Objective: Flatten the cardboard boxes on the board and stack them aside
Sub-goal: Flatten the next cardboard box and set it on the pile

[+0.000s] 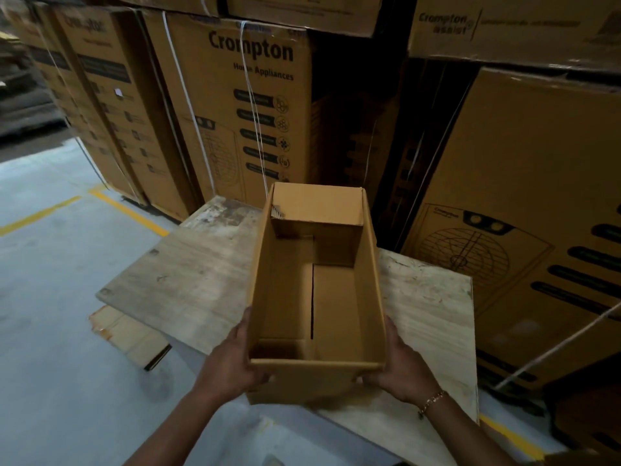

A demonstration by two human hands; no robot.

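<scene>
Hands on one open-topped cardboard box (336, 297), at its near end. Left hand (235, 358) clasps the near left corner, thumb up the side wall, fingers curled onto the front face. Right hand (400, 368) grips the near right corner the same way; bracelet (433, 400) on that wrist. Box sits over the worn wooden board (188, 280); contact unclear. Flattened cardboard (131, 334) shows under the board's left edge. Grey floor (50, 297) with yellow lines. Stacked printed cartons (235, 105) stand behind.

This is a warehouse: big Crompton cartons (248, 105) tied with white straps stand stacked high on a grey floor (50, 264) with yellow lines (127, 210).
</scene>
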